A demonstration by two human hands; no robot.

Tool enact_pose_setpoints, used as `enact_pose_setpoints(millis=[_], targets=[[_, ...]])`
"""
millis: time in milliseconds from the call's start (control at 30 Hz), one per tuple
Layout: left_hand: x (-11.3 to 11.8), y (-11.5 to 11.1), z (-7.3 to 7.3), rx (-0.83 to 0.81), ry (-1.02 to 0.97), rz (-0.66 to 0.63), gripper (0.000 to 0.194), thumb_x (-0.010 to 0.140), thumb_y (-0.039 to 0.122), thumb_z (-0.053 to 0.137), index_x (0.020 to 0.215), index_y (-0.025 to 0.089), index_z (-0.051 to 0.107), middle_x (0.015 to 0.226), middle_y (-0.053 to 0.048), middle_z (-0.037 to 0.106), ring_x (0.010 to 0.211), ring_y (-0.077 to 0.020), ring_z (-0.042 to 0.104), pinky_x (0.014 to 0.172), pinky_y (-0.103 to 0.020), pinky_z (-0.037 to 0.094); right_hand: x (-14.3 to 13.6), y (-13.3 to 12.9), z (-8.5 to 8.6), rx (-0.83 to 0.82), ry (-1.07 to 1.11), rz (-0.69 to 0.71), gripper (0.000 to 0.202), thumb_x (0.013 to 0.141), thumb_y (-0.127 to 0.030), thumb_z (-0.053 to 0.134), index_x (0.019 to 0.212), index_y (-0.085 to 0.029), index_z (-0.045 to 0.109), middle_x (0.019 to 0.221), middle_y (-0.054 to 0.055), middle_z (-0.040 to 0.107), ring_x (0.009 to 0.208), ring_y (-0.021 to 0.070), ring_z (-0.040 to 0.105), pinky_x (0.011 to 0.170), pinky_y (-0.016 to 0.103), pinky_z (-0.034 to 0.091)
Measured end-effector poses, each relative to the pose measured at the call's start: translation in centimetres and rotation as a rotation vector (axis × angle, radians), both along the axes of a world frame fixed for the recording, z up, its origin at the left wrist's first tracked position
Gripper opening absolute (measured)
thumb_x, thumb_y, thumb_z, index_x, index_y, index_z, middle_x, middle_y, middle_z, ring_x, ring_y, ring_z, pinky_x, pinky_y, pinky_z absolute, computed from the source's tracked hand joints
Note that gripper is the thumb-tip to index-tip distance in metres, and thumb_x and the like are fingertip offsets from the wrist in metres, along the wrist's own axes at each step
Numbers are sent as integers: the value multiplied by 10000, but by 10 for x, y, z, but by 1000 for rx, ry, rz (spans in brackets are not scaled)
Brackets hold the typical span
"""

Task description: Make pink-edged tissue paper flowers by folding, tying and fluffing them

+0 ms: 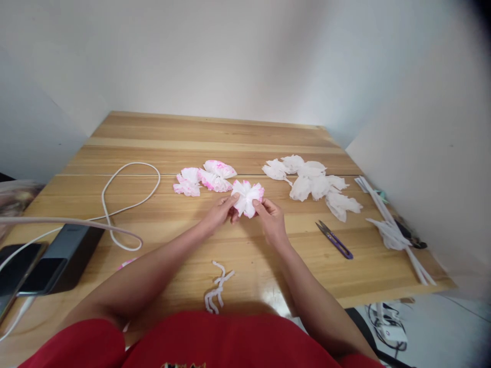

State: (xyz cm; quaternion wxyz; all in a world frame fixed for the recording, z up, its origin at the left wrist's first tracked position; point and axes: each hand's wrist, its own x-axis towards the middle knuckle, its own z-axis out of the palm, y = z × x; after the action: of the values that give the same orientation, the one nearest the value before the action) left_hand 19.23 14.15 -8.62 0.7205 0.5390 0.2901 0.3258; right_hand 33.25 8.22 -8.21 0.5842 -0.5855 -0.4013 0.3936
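Between my two hands is a white tissue paper flower [246,197] with pink-tinged edges, its petals spread outward. My left hand [223,209] pinches its left side, thumb on top. On the other side my right hand [270,217] grips the petals between thumb and fingers. Just beyond my left hand lie pink-edged tissue paper bunches [217,175], fanned at both ends. Several plain white tissue bunches [310,179] rest in a loose group past my right hand. Short white fuzzy stem pieces [219,286] sit near my body.
Thread snips [334,240] with purple handles lie at the right. Long white sticks [395,230] and more white tissue [388,234] line the table's right edge. At left, a white cable [130,207] loops near a dark box [76,255] and phones. Walls border the wooden table [215,133].
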Motion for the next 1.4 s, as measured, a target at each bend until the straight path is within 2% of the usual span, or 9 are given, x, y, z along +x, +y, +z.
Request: enact_pose_setpoints(millis=[200, 400, 633, 833, 967, 1100, 1200, 1300, 1400], targets=[[-2, 0, -3, 128, 246, 34, 522, 750, 630, 552, 574, 140, 519, 427, 11, 479, 385, -78, 394, 413, -214, 264, 2, 0, -4, 16, -77, 15, 322, 789, -458, 593, 665, -161, 579, 603, -15, 548, 584, 111, 466, 581, 231, 389], [1, 3, -5, -174, -120, 44, 418, 748, 524, 614, 603, 162, 464, 437, 40, 447, 365, -78, 390, 398, -219, 290, 4, -3, -2, 122, -59, 59, 416, 883, -503, 444, 885, -152, 669, 803, 65, 655, 685, 161, 583, 621, 283, 462], [2, 4, -3, -252, -141, 53, 409, 747, 516, 624, 615, 156, 483, 422, 36, 443, 363, -82, 396, 387, -214, 310, 3, -8, 0, 257, -444, 62, 294, 863, -368, 514, 1067, -195, 636, 975, 80, 655, 904, 198, 596, 792, 332, 465], [2, -3, -4, -9, -12, 6, 475, 801, 561, 542, 573, 146, 503, 417, 16, 466, 381, -83, 404, 415, -211, 308, 1, -7, 1, 239, -651, 31, 204, 820, -335, 561, 945, -190, 631, 833, 41, 630, 756, 163, 550, 742, 295, 443], [-1, -6, -2, 257, 202, 152, 506, 872, 544, 447, 559, 148, 482, 431, 20, 445, 402, -78, 397, 425, -201, 289, 2, -3, -3, 84, -431, -1, 215, 820, -375, 547, 796, -175, 620, 718, 6, 616, 664, 138, 540, 653, 253, 427], [-1, -5, -1, 308, 120, 295, 288, 876, 455, 503, 908, 170, 519, 550, 50, 494, 434, -84, 442, 441, -185, 332, 2, 0, -5, 53, -242, 1, 233, 801, -389, 565, 812, -164, 622, 731, 7, 632, 663, 139, 571, 650, 247, 444], [1, -7, 1, 351, 51, 336, 383, 850, 371, 565, 1162, 198, 428, 767, 6, 579, 582, -103, 535, 534, -194, 407, 1, 0, -4, 59, -287, -5, 233, 804, -386, 566, 831, -167, 639, 743, 10, 639, 669, 141, 575, 645, 243, 444], [2, -11, 1, 452, 102, 345, 405, 845, 301, 565, 1211, 194, 428, 933, -44, 586, 702, -121, 551, 631, -217, 431, 1, -1, -4, 76, -355, 0, 214, 817, -368, 557, 827, -173, 645, 750, 9, 640, 669, 139, 567, 655, 242, 438], [1, -11, -2, 564, 225, 361, 328, 853, 244, 523, 1176, 197, 492, 867, -20, 560, 690, -122, 513, 651, -226, 408, 1, -3, -4, 110, -366, 33, 197, 830, -350, 541, 828, -178, 638, 762, 8, 629, 691, 141, 560, 674, 245, 433]])
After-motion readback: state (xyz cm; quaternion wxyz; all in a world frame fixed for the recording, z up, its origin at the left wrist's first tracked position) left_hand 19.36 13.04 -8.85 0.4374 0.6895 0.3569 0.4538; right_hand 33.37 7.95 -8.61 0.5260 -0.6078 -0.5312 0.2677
